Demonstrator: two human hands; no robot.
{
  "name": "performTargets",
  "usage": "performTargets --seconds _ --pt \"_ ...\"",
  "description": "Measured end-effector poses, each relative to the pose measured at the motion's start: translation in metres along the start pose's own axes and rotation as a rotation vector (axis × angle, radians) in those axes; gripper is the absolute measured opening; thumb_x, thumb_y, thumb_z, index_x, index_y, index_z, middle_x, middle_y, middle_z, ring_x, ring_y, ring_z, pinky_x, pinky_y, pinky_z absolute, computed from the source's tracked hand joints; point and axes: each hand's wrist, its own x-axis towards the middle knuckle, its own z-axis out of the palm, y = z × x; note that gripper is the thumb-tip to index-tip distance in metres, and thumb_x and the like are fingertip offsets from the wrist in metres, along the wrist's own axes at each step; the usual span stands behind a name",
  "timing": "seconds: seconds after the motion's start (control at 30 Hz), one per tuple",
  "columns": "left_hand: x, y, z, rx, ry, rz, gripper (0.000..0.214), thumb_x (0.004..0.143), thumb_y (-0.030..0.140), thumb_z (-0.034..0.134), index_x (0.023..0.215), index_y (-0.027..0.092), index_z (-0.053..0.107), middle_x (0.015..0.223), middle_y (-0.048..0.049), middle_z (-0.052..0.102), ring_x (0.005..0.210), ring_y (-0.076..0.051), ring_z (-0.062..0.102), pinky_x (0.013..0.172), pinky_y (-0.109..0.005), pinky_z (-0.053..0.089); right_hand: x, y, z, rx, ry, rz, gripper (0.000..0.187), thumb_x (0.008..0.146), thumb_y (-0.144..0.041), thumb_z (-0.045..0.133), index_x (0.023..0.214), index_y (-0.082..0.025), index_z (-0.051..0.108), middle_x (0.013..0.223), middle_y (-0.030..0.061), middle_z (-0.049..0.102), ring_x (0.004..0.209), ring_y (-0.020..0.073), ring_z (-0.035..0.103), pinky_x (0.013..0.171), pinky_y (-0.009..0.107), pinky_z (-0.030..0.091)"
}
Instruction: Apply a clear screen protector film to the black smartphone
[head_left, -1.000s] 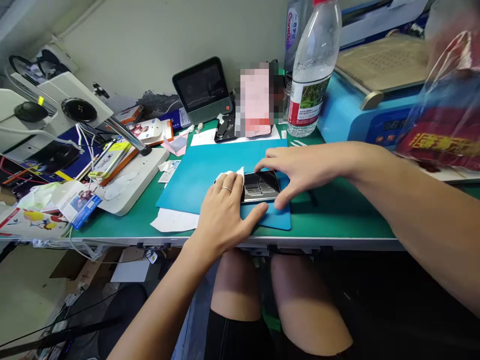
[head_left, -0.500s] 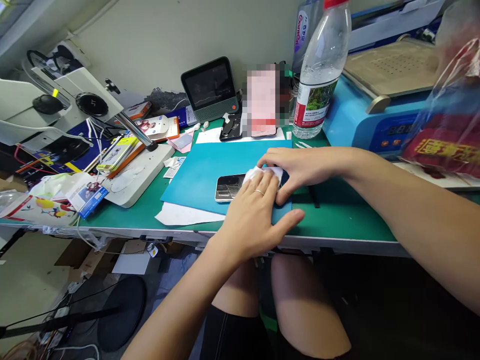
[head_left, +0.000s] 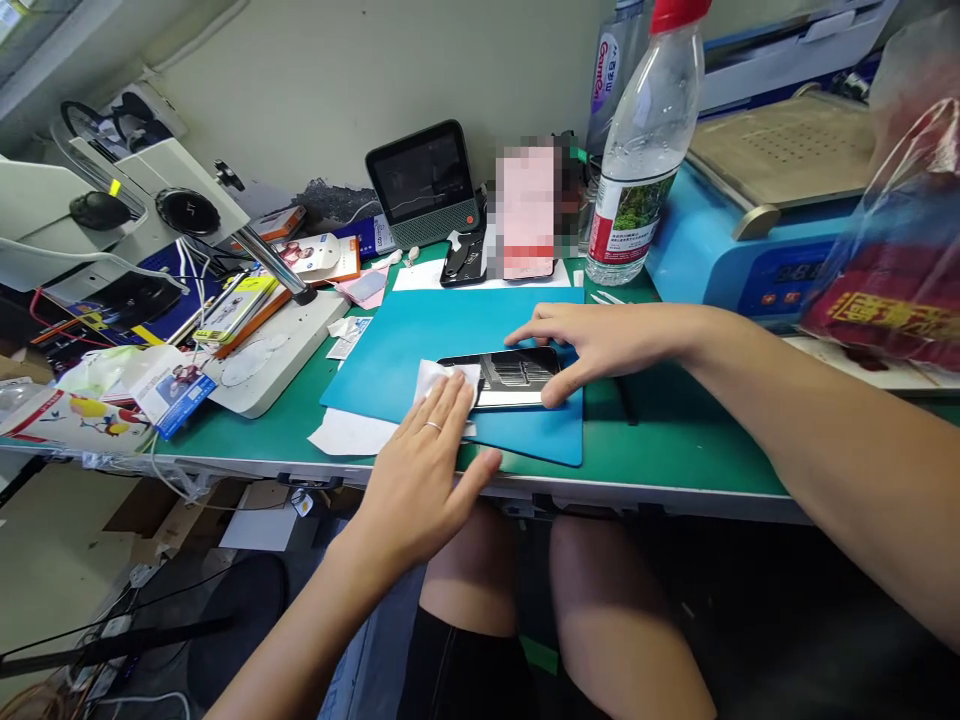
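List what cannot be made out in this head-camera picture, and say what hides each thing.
- Left end of the phone: covered by the white wipe under the left hand.
- Upright item behind the blue mat: blurred out.
- Water bottle label text: too small.
- Blue machine: cut off by the top edge.

Our left hand (head_left: 420,470) wears one thin band ring on a middle finger — silvery and plain, the only thing on it. Our right hand (head_left: 592,340) wears nothing that we can see. Both forearms are bare behind the hands, with no sleeve or watch at either wrist. Below them our knees are bare too — dark shorts begin higher up the thighs.
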Motion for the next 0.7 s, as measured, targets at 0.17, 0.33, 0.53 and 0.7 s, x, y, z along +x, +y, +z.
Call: performTargets --seconds 0.17,0.33,0.53,0.7 --pt "-0.002 -0.011 0.000 0.021 0.013 -0.055 0.073 0.109 0.057 0.030 0.163 0.008 0.029 0.171 -0.0169 0.027 0.161 -0.030 0.020 0.130 -0.052 0.028 -0.001 -0.002 -0.003 0.023 -0.020 -0.006 0.096 0.074 -0.085 0.062 0.148 -0.025 0.057 0.136 0.0141 0.060 0.119 0.0384 0.059 0.097 0.049 0.049" --pt "0.011 -0.010 0.001 0.031 -0.012 -0.075 0.080 0.107 0.061 0.033 0.162 0.004 0.029 0.171 -0.0198 0.024 0.161 -0.033 0.018 0.129 -0.055 0.027 -0.003 0.003 -0.006 -0.004 -0.082 -0.003 0.107 0.064 -0.081 0.074 0.154 -0.030 0.049 0.136 0.0121 0.057 0.123 0.0399 0.056 0.103 0.051 0.047" --pt "0.033 -0.010 0.000 0.029 -0.029 -0.070 0.079 0.106 0.060 0.036 0.162 0.004 0.031 0.170 -0.0209 0.028 0.160 -0.034 0.021 0.129 -0.054 0.026 -0.005 0.009 -0.006 -0.003 -0.082 -0.057 0.099 0.067 -0.074 0.076 0.152 -0.030 0.051 0.132 0.0105 0.057 0.126 0.0383 0.054 0.107 0.051 0.046" --pt "0.048 0.005 0.003 0.019 -0.010 -0.080 0.085 0.103 0.064 0.041 0.160 0.001 0.034 0.168 -0.0225 0.032 0.160 -0.035 0.021 0.130 -0.052 0.024 -0.003 0.009 -0.004 -0.007 -0.045 -0.081 0.097 0.067 -0.073 0.078 0.150 -0.030 0.053 0.126 0.0099 0.060 0.114 0.0357 0.060 0.099 0.049 0.052"
